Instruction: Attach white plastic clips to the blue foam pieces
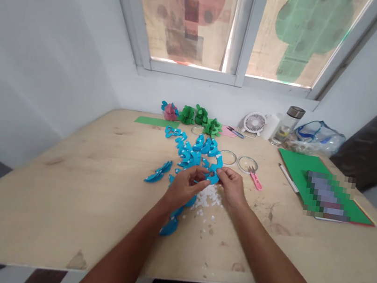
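Observation:
A curved blue paper piece (pixel 217 164) with small white patches is held up between my two hands. My left hand (pixel 185 186) pinches its lower left part, fingers closed. On its right edge, the thumb and fingers of my right hand (pixel 233 186) are closed in a pinch. Many more blue paper pieces (pixel 188 153) lie in a heap just behind my hands. A separate blue stack (pixel 159 172) rests to the left, and another blue strip (pixel 169 226) shows below my left wrist. Small white paper scraps (pixel 208 199) are scattered on the table under my hands.
Pink-handled snips (pixel 256 180) and rolls of tape (pixel 247 164) lie to the right on the wooden table (pixel 79 182). Green and pink paper figures (pixel 187 115), a small fan (pixel 255 122) and a glass bottle (pixel 285 127) stand along the wall. Green sheets (pixel 297 169) are at right.

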{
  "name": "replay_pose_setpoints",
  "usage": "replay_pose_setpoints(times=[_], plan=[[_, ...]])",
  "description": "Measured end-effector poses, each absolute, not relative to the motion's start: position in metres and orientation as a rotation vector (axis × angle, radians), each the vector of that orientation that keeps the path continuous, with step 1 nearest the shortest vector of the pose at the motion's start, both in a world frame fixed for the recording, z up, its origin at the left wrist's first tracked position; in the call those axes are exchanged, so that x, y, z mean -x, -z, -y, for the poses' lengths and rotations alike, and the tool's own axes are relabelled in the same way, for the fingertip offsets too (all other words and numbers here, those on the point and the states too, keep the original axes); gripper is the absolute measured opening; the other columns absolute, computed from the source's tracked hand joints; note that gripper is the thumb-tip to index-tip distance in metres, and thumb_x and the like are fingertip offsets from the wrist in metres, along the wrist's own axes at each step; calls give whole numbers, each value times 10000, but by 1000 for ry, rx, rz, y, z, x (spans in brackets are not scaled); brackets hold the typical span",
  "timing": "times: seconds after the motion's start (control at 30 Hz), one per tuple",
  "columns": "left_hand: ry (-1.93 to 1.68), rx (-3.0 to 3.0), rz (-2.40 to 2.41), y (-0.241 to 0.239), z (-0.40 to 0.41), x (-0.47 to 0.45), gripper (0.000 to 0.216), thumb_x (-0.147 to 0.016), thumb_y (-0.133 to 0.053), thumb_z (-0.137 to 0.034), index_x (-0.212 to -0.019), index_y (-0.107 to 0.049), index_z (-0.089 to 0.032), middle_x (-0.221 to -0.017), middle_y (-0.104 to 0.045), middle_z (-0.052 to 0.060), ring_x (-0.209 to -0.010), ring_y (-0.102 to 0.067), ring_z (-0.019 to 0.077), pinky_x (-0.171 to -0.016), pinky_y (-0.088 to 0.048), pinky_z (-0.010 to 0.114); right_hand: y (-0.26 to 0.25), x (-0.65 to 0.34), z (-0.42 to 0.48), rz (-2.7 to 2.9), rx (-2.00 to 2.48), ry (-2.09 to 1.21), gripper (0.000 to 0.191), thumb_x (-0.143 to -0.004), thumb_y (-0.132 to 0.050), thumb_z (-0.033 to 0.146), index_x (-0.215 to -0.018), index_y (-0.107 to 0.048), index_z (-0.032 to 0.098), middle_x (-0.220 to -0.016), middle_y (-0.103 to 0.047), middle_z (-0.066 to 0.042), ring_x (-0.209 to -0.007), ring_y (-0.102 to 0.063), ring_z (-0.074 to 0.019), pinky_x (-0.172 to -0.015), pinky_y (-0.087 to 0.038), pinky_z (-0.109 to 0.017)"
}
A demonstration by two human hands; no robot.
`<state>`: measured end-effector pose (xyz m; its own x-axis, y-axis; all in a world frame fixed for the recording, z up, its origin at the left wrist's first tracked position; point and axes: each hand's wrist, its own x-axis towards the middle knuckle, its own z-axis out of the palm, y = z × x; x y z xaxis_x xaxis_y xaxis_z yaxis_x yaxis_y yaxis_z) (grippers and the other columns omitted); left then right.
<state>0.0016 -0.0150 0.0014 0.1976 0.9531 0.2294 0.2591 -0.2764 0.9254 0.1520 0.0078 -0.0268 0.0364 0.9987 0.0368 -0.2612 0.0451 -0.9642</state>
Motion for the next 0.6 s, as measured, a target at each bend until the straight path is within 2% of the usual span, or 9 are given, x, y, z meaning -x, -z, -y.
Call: replay_pose_setpoints(times=[0.13, 0.43, 0.6], plan=[[-1128, -1493, -1180, 0, 15, -6, 158, -739, -571, -291, -804, -599, -150, -587, -613, 3, -531, -579, 119, -475, -461, 214, 26, -151, -7, 1049, 1002, -1249, 224, -661, -677, 387, -705, -668, 167, -545, -573, 13, -534, -508, -126, -560, -400, -257], [-1126, -1618, -1148, -4, 16, -1, 99, -735, -577, -248, -755, -618, -160, -616, -638, 5, -556, -589, 119, -487, -468, 212, 21, -153, -5, 1040, 981, -1339, 271, -658, -672, 440, -678, -650, 171, -549, -561, 6, -529, -495, -129, -571, -412, -262], [-1120, -1724, -1189, -2, 16, 1, 115, -764, -558, -255, -768, -631, -166, -647, -647, 3, -600, -599, 123, -548, -484, 227, 24, -153, -7, 1052, 958, -1331, 267, -663, -673, 436, -655, -640, 171, -534, -541, 15, -534, -495, -128, -576, -402, -260]])
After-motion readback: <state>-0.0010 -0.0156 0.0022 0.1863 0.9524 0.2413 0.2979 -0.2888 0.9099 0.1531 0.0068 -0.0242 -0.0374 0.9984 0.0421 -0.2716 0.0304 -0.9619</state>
